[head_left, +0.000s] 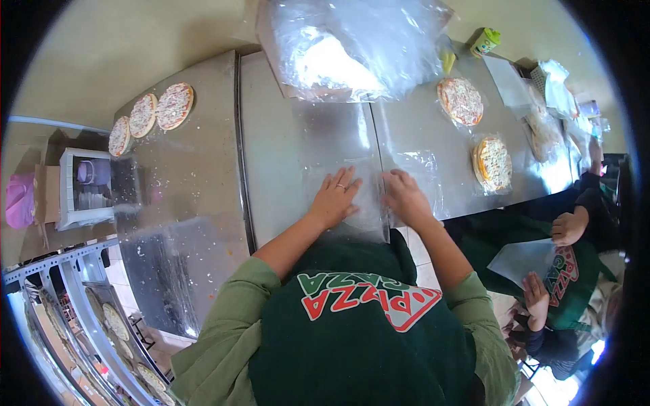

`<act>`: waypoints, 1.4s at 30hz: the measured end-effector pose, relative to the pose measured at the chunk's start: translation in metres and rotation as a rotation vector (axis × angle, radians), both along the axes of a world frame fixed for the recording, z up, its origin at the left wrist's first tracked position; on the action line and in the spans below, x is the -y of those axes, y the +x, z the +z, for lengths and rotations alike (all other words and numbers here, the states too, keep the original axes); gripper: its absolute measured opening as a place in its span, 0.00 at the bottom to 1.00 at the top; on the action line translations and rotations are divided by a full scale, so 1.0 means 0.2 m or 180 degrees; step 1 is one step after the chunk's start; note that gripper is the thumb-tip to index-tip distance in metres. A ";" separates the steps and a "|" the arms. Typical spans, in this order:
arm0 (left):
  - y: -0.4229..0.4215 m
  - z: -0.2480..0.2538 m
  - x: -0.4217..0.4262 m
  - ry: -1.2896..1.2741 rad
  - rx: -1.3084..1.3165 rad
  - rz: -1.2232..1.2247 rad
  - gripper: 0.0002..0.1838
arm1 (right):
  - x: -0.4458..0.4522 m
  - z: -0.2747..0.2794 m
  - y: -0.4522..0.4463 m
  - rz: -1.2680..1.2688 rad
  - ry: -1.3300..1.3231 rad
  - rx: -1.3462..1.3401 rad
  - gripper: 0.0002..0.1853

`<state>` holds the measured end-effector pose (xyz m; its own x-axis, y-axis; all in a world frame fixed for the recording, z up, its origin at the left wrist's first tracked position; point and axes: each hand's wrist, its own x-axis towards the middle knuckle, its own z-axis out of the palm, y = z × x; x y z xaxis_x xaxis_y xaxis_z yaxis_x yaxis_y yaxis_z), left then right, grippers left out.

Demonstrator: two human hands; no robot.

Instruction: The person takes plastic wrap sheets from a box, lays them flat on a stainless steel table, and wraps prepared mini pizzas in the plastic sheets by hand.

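Note:
A clear plastic bag lies flat on the metal table, in front of my body. My left hand rests palm down on its left part, fingers spread, with a ring on one finger. My right hand is over the bag's middle, near the table seam; its fingers are bent and slightly blurred, and whether they pinch the film is not clear. Beyond both hands, a box holds a big heap of clear plastic bags.
Pizzas in clear film lie at the right, three more at the far left. A white crate and a rack of pizzas stand left. At the right, a co-worker holds a plastic bag. A green cup stands behind.

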<state>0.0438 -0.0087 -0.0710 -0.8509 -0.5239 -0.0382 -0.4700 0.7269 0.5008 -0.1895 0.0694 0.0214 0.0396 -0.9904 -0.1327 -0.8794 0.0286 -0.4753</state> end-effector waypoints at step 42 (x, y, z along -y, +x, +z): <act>1.04 0.20 0.87 0.3555 -0.5549 0.1885 0.48 | -0.04 -0.02 -0.12 -0.1157 0.0165 -0.0379 0.24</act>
